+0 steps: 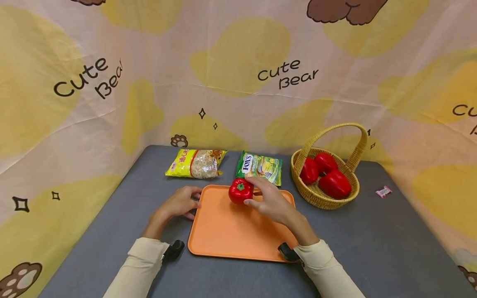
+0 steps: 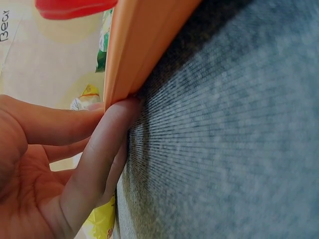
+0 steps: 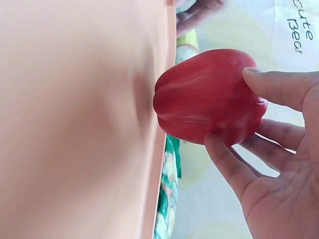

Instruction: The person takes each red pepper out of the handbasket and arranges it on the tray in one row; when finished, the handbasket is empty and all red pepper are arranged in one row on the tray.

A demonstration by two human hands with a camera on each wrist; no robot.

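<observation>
My right hand [image 1: 271, 202] holds a red bell pepper [image 1: 240, 191] by its sides, thumb and fingers spread round it near the stem end. The pepper hangs low over the far part of an orange tray [image 1: 227, 231], and its shadow falls on the tray in the right wrist view. At the tray's left side, my left hand [image 1: 180, 201] pinches the rim. The left wrist view shows its fingertips [image 2: 122, 107] right at the tray's edge, low against the grey tabletop [image 2: 239, 139].
To the right stands a wicker basket [image 1: 316, 199] with a tall handle, holding three red peppers [image 1: 335, 184]. Behind the tray lie a yellow-and-clear food bag [image 1: 205, 164] and a green Fox's candy bag [image 1: 273, 167]. A small pink wrapped candy [image 1: 384, 191] lies at far right.
</observation>
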